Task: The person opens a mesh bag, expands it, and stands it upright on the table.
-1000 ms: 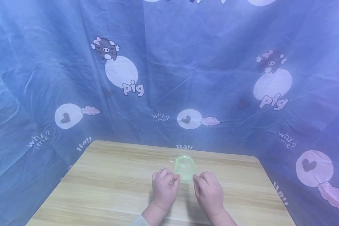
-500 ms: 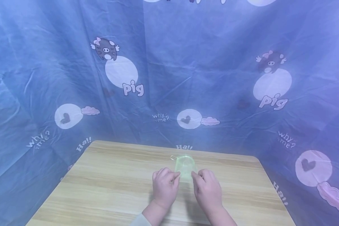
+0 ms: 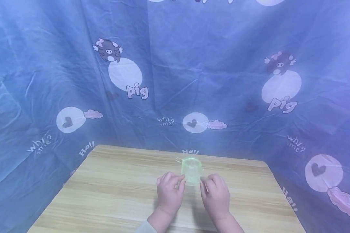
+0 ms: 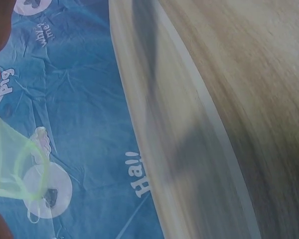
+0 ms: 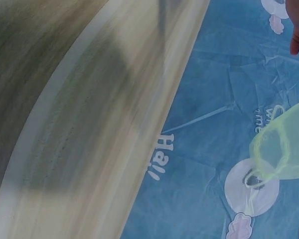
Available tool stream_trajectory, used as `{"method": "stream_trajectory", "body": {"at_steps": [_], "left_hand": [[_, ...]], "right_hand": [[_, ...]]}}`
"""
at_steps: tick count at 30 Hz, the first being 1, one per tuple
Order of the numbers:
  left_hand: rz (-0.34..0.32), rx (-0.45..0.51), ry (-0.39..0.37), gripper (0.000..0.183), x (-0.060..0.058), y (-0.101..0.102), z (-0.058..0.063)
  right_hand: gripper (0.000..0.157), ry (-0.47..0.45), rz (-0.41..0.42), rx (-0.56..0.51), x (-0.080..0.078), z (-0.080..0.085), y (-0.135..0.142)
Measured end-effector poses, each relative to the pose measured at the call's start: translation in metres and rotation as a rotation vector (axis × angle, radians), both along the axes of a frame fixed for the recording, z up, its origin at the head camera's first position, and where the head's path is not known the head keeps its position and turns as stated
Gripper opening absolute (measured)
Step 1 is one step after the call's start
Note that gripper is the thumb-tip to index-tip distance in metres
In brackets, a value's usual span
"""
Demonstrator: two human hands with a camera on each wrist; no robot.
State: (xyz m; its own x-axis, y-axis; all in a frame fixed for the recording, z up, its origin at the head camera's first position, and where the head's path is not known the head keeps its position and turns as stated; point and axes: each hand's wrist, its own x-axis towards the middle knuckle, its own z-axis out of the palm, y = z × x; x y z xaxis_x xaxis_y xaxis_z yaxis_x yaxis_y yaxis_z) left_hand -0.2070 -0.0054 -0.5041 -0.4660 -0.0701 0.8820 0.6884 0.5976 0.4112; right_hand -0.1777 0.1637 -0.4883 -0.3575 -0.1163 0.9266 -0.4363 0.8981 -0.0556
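A pale green, see-through drawstring pouch (image 3: 191, 170) is held up above the table in the head view, its round rim facing away from me. A thin string loop sticks out at its far left. My left hand (image 3: 169, 191) pinches the near left corner between thumb and forefinger. At the near right corner, my right hand (image 3: 216, 195) grips the pouch with its fingertips. The left wrist view has the pouch (image 4: 20, 164) at its left edge, with the rim spread in a ring. In the right wrist view, the pouch (image 5: 284, 144) shows at the right edge with string loops.
A light wood-grain table (image 3: 110, 191) with rounded far corners lies beneath both hands. Blue cloth (image 3: 175, 71) printed with pigs, hearts and words hangs behind the table and along its sides. Shadows of the hands fall on the tabletop.
The pouch has risen slightly and its rim and string loop have shifted a little upward in view. My right fingertips have changed place slightly on the near right corner; the left hand has barely moved.
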Motion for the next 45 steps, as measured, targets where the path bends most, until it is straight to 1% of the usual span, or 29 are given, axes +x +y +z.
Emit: {"method": "stream_trajectory", "body": {"at_steps": [3,5,7,9,14,17,19,21,23,26,28,32,34,38,43,45], "left_hand": [[0.0,0.007,-0.011,0.008,0.0,0.0,-0.001],[0.0,0.017,-0.011,0.009,0.0,0.001,-0.001],[-0.006,0.042,-0.011,0.011,0.0,0.002,-0.001],[-0.008,0.075,-0.01,0.012,0.001,0.003,-0.001],[0.004,0.142,0.011,0.018,0.001,0.007,0.001],[0.017,0.165,0.009,0.02,0.001,0.009,0.001],[0.015,0.179,-0.019,0.019,0.0,0.009,0.001],[0.018,0.186,-0.028,0.018,-0.001,0.009,0.001],[0.012,0.189,-0.038,0.02,-0.002,0.009,0.0],[-0.005,0.178,-0.03,0.026,-0.003,0.009,-0.001],[-0.035,0.165,-0.028,0.027,-0.003,0.008,-0.001],[-0.097,0.148,-0.012,0.031,-0.003,0.008,-0.001],[-0.115,0.148,-0.012,0.032,-0.002,0.008,-0.001],[-0.12,0.16,-0.021,0.034,-0.001,0.008,0.0],[-0.103,0.181,-0.033,0.034,0.0,0.008,0.002],[-0.097,0.175,-0.026,0.033,0.0,0.007,0.002]], "right_hand": [[0.022,-0.067,-0.032,-0.004,0.003,0.0,0.0],[0.023,-0.078,-0.045,-0.005,0.004,-0.001,0.0],[0.024,-0.054,-0.042,-0.012,0.003,-0.002,0.0],[0.027,-0.005,-0.045,-0.017,0.001,-0.002,-0.001],[0.034,0.109,-0.016,-0.061,-0.005,-0.002,-0.004],[0.037,0.131,-0.011,-0.084,-0.007,-0.002,-0.004],[0.037,0.12,-0.023,-0.102,-0.006,-0.002,-0.005],[0.034,0.064,-0.042,-0.117,-0.004,-0.001,-0.005],[0.029,0.009,-0.045,-0.129,-0.002,0.0,-0.006],[0.031,-0.055,-0.014,-0.138,0.0,0.001,-0.008],[0.03,-0.046,0.021,-0.144,0.0,0.001,-0.009],[0.032,-0.01,0.05,-0.164,0.0,0.001,-0.009],[0.034,0.001,0.059,-0.176,0.0,0.001,-0.009],[0.037,0.012,0.088,-0.176,-0.001,0.0,-0.008],[0.033,0.062,0.084,-0.139,-0.004,-0.001,-0.008],[0.036,0.06,0.098,-0.145,-0.004,-0.002,-0.007]]}}
